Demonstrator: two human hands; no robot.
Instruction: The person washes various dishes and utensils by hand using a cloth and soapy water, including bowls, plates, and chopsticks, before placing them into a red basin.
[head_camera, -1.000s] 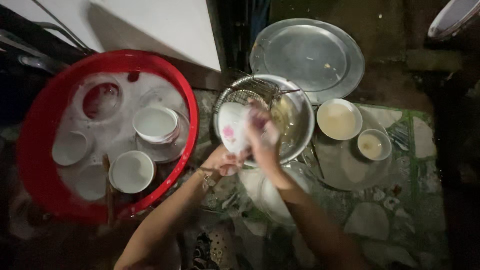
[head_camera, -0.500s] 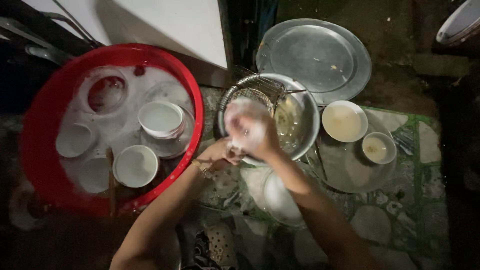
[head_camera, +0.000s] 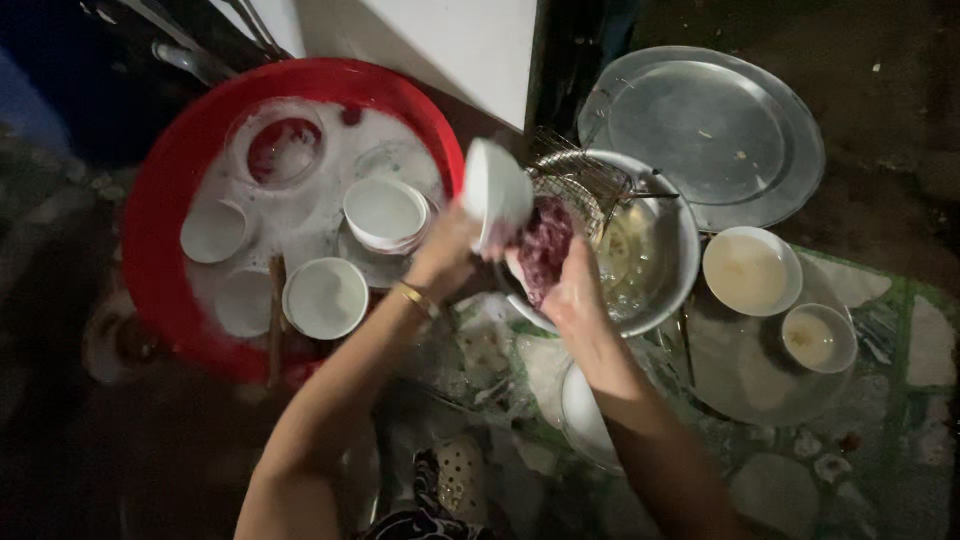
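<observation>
My left hand (head_camera: 447, 250) holds a small white bowl (head_camera: 495, 192), tilted on its side, between the red basin and the metal bowl. My right hand (head_camera: 572, 290) grips a dark purple scrubbing pad (head_camera: 545, 247) just right of the white bowl, over the near rim of the metal bowl (head_camera: 660, 250). A bracelet sits on my left wrist. The red basin (head_camera: 170, 210) at left holds soapy water with several white bowls floating in it.
A wire rack (head_camera: 585, 175) rests in the metal bowl. A large round metal tray (head_camera: 715, 135) lies behind it. Two small bowls (head_camera: 752, 270) (head_camera: 820, 338) with residue stand on another tray at right. A white plate (head_camera: 585, 415) lies under my right forearm.
My left hand has lifted the white bowl left, toward the red basin's edge. My right hand with the pad has come off the bowl's inside and sits lower right of it.
</observation>
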